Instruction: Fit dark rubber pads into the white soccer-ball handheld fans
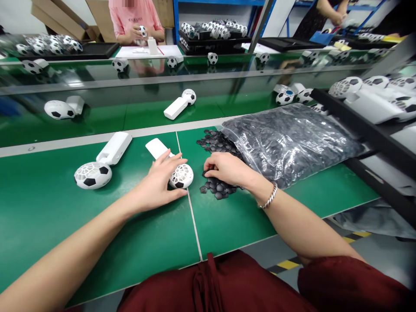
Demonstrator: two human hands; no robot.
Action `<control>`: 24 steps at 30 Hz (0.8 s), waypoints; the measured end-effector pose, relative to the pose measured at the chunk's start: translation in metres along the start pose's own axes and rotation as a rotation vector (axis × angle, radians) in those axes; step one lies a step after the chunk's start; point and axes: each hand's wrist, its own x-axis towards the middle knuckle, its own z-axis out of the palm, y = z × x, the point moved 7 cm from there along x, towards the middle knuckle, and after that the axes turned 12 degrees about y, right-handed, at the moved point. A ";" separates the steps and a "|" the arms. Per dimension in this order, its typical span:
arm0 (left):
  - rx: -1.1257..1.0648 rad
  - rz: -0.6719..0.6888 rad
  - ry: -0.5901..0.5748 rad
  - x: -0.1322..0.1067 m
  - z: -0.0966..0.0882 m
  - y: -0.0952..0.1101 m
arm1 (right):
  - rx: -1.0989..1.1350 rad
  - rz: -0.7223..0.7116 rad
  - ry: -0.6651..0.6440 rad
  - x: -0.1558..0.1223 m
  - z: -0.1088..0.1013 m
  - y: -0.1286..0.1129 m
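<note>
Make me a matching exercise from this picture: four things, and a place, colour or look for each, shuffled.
1. left hand
2. right hand
3. bracelet
4. plastic bag

A. silver-coloured
B. at the loose black pieces
C. see-through
D. at a white unit with a football-patterned end

Pairs: 1-D, 2-B, 3-A, 4-C

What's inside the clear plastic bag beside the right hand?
Many small dark pieces show through the clear plastic bag; similar loose pieces lie by its left end. Deeper contents are hidden beneath them.
</note>
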 end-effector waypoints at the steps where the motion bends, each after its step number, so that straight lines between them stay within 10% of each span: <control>1: -0.016 -0.024 0.024 -0.001 0.001 0.000 | -0.005 -0.010 -0.003 -0.001 0.000 -0.003; 15: -0.205 0.110 -0.044 0.002 -0.001 0.005 | 0.632 -0.064 0.081 -0.006 -0.005 -0.024; 24: -0.230 0.127 -0.056 0.002 0.001 0.003 | 0.602 -0.286 0.127 -0.009 -0.009 -0.043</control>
